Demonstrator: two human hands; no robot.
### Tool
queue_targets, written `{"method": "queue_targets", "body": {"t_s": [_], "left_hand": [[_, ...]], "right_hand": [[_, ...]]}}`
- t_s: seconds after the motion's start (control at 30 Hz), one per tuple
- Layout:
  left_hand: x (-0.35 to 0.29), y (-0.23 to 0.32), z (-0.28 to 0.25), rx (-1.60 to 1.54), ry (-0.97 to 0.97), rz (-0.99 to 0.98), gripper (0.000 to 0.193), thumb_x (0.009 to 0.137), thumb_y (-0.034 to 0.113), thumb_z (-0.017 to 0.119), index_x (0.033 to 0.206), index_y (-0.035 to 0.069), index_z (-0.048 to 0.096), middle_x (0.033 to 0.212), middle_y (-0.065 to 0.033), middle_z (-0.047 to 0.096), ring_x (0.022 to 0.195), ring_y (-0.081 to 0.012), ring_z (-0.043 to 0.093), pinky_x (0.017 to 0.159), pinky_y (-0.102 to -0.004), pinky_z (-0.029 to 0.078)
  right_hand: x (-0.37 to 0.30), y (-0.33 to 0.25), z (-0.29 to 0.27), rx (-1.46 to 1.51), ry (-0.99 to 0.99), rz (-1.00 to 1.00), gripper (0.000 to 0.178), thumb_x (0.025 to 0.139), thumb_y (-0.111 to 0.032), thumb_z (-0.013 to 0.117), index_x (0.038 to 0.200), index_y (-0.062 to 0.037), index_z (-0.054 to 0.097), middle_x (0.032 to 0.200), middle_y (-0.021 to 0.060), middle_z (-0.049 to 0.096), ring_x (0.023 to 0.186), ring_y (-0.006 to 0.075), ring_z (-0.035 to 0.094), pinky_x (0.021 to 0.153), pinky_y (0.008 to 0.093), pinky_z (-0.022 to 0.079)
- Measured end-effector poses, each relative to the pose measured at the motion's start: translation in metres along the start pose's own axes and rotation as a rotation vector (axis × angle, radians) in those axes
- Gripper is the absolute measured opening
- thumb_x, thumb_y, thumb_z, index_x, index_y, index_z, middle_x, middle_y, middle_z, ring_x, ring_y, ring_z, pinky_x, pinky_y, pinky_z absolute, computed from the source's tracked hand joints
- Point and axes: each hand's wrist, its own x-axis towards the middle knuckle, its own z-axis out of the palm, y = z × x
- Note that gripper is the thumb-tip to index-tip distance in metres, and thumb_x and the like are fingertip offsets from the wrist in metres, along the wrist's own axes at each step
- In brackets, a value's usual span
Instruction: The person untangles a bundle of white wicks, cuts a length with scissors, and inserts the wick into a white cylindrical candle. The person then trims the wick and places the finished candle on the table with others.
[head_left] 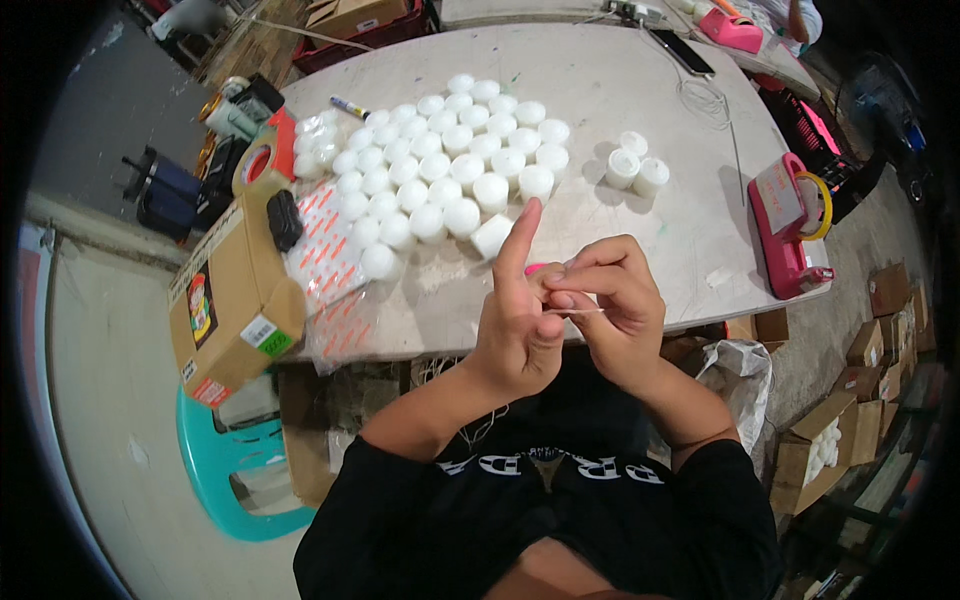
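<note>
Both of my hands are raised together over the table's near edge. My left hand (pixel 518 325) has its index finger pointing up, and its other fingers curl in toward the right hand. A thin white string (pixel 578 311) runs between the two hands at the thumbs. My right hand (pixel 618 305) pinches with thumb and forefinger against the left fingertips. A small pink thing (pixel 535 268) shows just behind the fingers, partly hidden. Beyond the hands stand several short white cylinders (pixel 430 167) in close rows, with one cylinder (pixel 490 238) lying tipped at the near side.
Three white cups (pixel 622 168) stand apart on the pale table (pixel 640 90). A pink tape dispenser (pixel 778 230) sits at the right edge, a phone (pixel 682 52) at the back. On the left are a cardboard box (pixel 225 290), plastic packaging (pixel 330 250), tape rolls (pixel 262 165) and a teal chair (pixel 205 470).
</note>
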Motion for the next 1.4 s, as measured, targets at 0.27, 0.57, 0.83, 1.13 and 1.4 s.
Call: {"method": "queue_targets", "body": {"t_s": [0.27,0.57,0.83,1.13,1.4], "left_hand": [[-0.049,0.007,-0.018,-0.004,-0.068,-0.041,0.09,0.091,0.062,0.03,0.142,-0.003,-0.004,0.098,-0.022,0.062,0.089,-0.0189,0.061,0.075,-0.0222,0.047],[-0.114,0.002,-0.03,0.196,-0.145,-0.271,0.04,0.098,0.018,0.039,0.134,0.002,0.035,0.087,-0.0079,0.053,0.068,-0.013,0.048,0.067,-0.0269,0.042],[-0.025,-0.029,-0.061,1.173,0.086,0.369,0.038,0.08,0.018,0.064,0.114,0.004,0.053,0.107,-0.0152,0.051,0.096,-0.0337,0.054,0.08,-0.0413,0.046],[-0.009,-0.053,-0.06,1.239,0.17,0.144,0.036,0.077,0.02,0.07,0.109,0.007,0.057,0.107,-0.0106,0.051,0.09,-0.0291,0.06,0.072,-0.0388,0.051],[-0.042,-0.039,-0.075,-0.137,0.068,-0.231,0.035,0.08,0.001,0.067,0.112,0.0,0.054,0.111,-0.0085,0.056,0.095,-0.0148,0.057,0.081,-0.0285,0.049]], "right_hand": [[-0.034,-0.02,0.007,0.023,-0.236,0.026,0.015,0.079,-0.006,0.067,0.094,-0.0065,0.07,0.097,0.0065,0.053,0.087,0.0161,0.053,0.075,0.0275,0.044],[-0.045,-0.045,0.007,0.666,0.031,0.516,0.034,0.098,-0.029,0.04,0.094,-0.0008,0.059,0.067,0.0021,0.051,0.059,0.0099,0.049,0.06,0.0247,0.045],[-0.033,-0.03,0.012,0.689,-0.087,0.726,0.024,0.089,-0.022,0.039,0.072,-0.0095,0.049,0.059,-0.0073,0.031,0.048,0.0033,0.022,0.043,0.0195,0.017],[-0.03,0.002,0.007,-0.06,-0.156,0.542,0.018,0.094,-0.014,0.052,0.1,0.0004,0.06,0.084,0.0081,0.067,0.055,0.0081,0.053,0.052,0.0222,0.043],[-0.029,-0.003,0.009,-0.438,-0.052,0.171,0.011,0.081,-0.012,0.067,0.084,-0.0012,0.067,0.079,0.0098,0.063,0.064,0.017,0.057,0.06,0.0277,0.046]]}}
